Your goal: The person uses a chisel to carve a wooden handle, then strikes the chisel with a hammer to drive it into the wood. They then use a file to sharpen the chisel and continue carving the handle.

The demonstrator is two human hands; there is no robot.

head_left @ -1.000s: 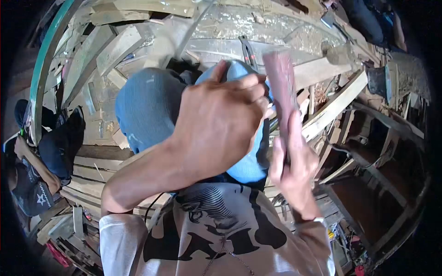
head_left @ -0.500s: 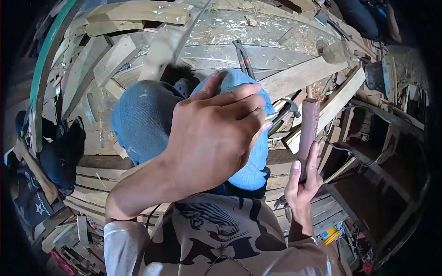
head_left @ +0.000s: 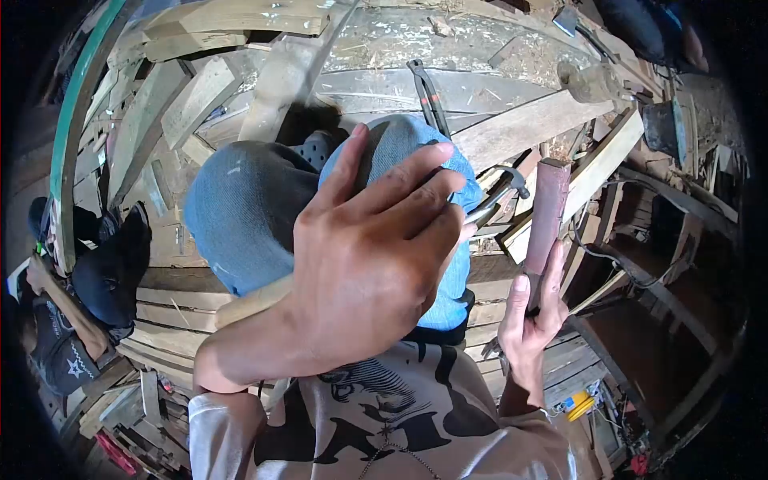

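Scattered planks (head_left: 520,132) lie around. I see the right hand (head_left: 529,332) closed around the reddish mallet (head_left: 548,212), apart from the left hand (head_left: 368,264), half-curled — its hold I cannot tell. I judge: mallet held ready; next move calls for steady grip.

The bar (head_left: 548,210) is reddish-brown, the jeans (head_left: 236,212) faded blue.

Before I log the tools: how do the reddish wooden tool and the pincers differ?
The reddish wooden tool is gripped in the right hand; the pincers lie unheld. The wooden tool has one thick, straight block, while the pincers have two slim handles. The wooden tool is reddish-brown, the pincers dark with red marks. Both are longer than wide.
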